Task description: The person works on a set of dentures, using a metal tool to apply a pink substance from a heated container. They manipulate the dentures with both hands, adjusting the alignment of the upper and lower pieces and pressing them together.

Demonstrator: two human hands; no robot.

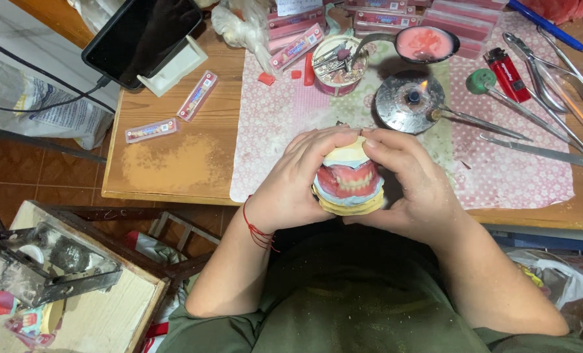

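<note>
Your left hand (291,186) and right hand (412,186) both grasp the denture model (349,183) at the table's (174,163) near edge; the lit burner (410,99) stands close behind, open wood lies left.

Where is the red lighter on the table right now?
In the head view, the red lighter lies at the far right of the table, on the patterned cloth, between the green-handled tool and the metal pliers.

One denture model (349,183), one lighter (507,66), two hands (298,180).
</note>
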